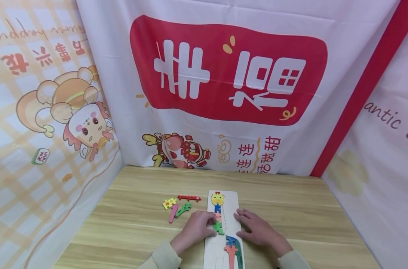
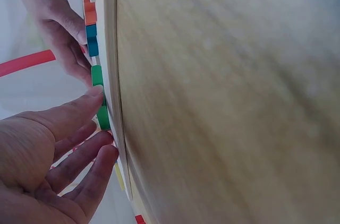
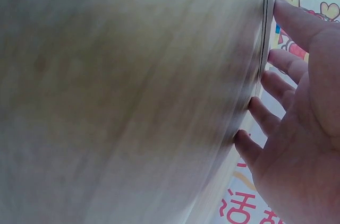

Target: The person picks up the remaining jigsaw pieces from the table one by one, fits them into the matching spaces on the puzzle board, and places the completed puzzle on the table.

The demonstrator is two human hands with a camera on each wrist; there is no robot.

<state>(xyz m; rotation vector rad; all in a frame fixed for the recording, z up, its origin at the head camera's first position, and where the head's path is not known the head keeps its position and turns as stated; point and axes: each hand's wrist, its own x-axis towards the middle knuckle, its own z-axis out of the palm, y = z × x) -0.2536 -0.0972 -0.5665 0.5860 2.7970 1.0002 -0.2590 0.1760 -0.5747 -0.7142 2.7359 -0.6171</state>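
Giraffe puzzle board (image 1: 230,203), pale, lying between both hands on a wood-grain table (image 1: 291,198).
Left hand (image 1: 196,228): pinching a green neck piece (image 1: 218,228) at the board. Right hand (image 1: 258,228): released, fingers spread, fingertips at board's edge. Beyond and left of left hand, loose: red piece (image 1: 189,198), yellow piece (image 1: 170,203), pink strip (image 1: 172,214), green strip (image 1: 183,211).

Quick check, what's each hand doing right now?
Left hand: closed, pinching the green puzzle piece at the board.
Right hand: open, holding nothing, fingertips resting at the edge of the puzzle board.
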